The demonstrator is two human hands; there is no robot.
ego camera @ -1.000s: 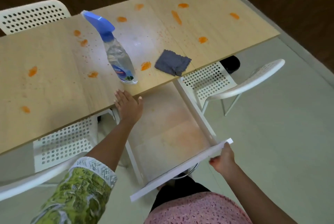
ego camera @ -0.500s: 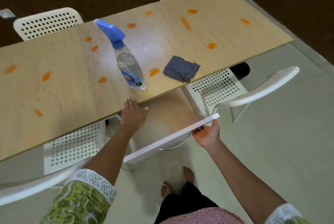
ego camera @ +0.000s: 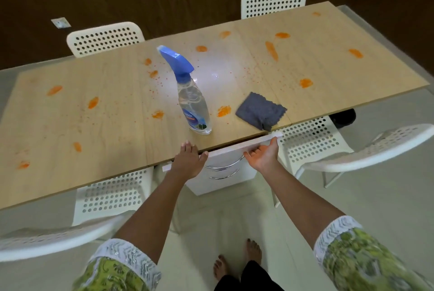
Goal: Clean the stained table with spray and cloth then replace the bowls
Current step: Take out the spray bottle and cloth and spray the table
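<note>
A long wooden table carries several orange stains. A clear spray bottle with a blue trigger head stands near the front edge. Right of it lies a crumpled grey cloth, close to the edge. My left hand rests flat on the table's front edge, fingers apart. My right hand is open, palm up, against the white drawer front under the tabletop. The drawer is pushed in almost flush. No bowls are in view.
White perforated chairs stand at the far side and the near side of the table. A white drawer unit with chrome handles sits under the table. My bare feet are on the pale floor.
The drawer, pulled far out a second ago, has been pushed in under the tabletop by my right hand. My left hand stayed on the table edge. The view has risen and widened.
</note>
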